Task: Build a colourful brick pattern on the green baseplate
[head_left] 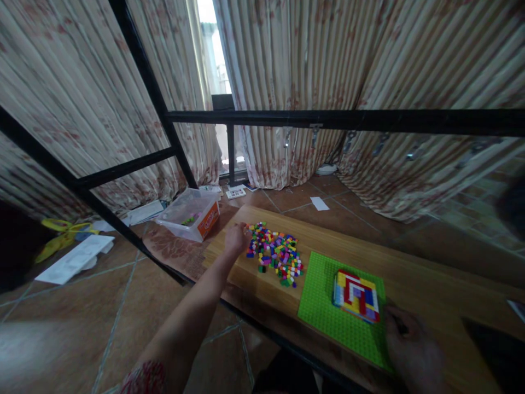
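My left hand (237,238) reaches out to the far left edge of a pile of small coloured bricks (275,253) on the wooden table (414,273). Its fingers curl down at the pile; what they hold is hidden. A green baseplate (324,306) lies nearer me, to the right of the pile. On it stands a flat block of red, yellow, blue and white bricks (356,295). My right hand (412,350) rests on the baseplate's near right corner, blurred, fingers bent down onto the plate.
A clear plastic box with an orange label (191,214) sits on the tiled floor left of the table. Papers (76,257) and a yellow object (61,232) lie further left. Black metal bars (328,119) cross in front of curtains. A dark object (496,350) lies at the table's right.
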Motion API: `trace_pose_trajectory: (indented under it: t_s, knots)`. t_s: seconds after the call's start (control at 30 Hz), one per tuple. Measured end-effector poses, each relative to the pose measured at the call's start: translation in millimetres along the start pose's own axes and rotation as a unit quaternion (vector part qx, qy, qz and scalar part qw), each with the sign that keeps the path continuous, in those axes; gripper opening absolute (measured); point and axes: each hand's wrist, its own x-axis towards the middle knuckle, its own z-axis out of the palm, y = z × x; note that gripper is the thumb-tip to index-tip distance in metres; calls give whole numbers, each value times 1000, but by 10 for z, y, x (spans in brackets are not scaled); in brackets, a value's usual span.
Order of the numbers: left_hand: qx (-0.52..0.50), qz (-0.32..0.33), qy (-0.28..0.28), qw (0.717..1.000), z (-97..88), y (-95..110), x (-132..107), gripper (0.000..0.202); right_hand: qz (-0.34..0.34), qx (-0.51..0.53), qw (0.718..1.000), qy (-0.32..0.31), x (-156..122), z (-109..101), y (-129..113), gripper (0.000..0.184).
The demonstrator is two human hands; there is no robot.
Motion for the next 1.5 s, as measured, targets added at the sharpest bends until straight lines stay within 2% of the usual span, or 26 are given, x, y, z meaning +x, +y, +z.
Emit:
trace_pose_trajectory:
  t_s: [0.13, 0.23, 0.5, 0.7, 0.8, 0.87, 0.9, 0.93, 1.0, 1.07, 1.1, 1.13, 1.2, 1.3, 1.37, 1.43, 1.5]
  knots:
    - [19, -9, -49, 999, 20, 50, 104, 18, 19, -15, 1000, -13, -1, -2, -7, 37]
    - [19, -16, -73, 997, 23, 62, 137, 17, 20, -7, 1000, -13, -3, 2, -13, 37]
    - [1, -4, -89, 996, 7, 16, 124, 13, 3, 20, 1000, 5, -1, -14, -89, 41]
    - [-87, 38, -94, 991, -77, 71, 126, 14, 6, 10, 1000, 5, 2, -15, -118, 41]
    - [-158, 64, -111, 979, -142, 146, -2, 23, 1, 20, 1000, 10, -1, -1, -119, 40]
    - [-265, 63, -136, 953, -167, 203, -183, 32, 4, 28, 1000, 11, 0, 8, -109, 39]
    - [-370, 45, -157, 914, -170, 232, -299, 36, 10, 36, 999, 8, 2, 6, -101, 39]
    - [-474, 14, -176, 863, -168, 262, -428, 38, 20, 49, 999, 8, 6, -1, -95, 39]
    - [-604, -50, -205, 768, -150, 326, -700, 39, 54, 86, 995, 23, 14, -46, -107, 40]
    - [-665, -101, -219, 707, -128, 396, -960, 32, 102, 129, 985, 57, 14, -132, -199, 41]
    - [-680, -119, -220, 689, -119, 433, -1076, 28, 126, 148, 978, 77, 8, -185, -291, 42]
    - [-688, -131, -221, 679, -114, 470, -1181, 25, 142, 170, 971, 88, -5, -240, -417, 41]
    - [-685, -141, -224, 678, -116, 546, -1358, 20, 136, 234, 959, 88, -49, -332, -761, 36]
    - [-669, -136, -237, 691, -145, 660, -1556, 19, 71, 334, 940, -14, -139, -374, -1370, 26]
    - [-669, -126, -241, 692, -172, 733, -1658, 22, 45, 398, 911, -98, -194, -336, -1713, 25]
    - [-676, -111, -242, 687, -200, 794, -1742, 23, 44, 452, 882, -125, -235, -275, -1944, 27]
    - [-687, -99, -247, 676, -228, 835, -1808, 23, 48, 489, 862, -125, -264, -222, -2063, 27]
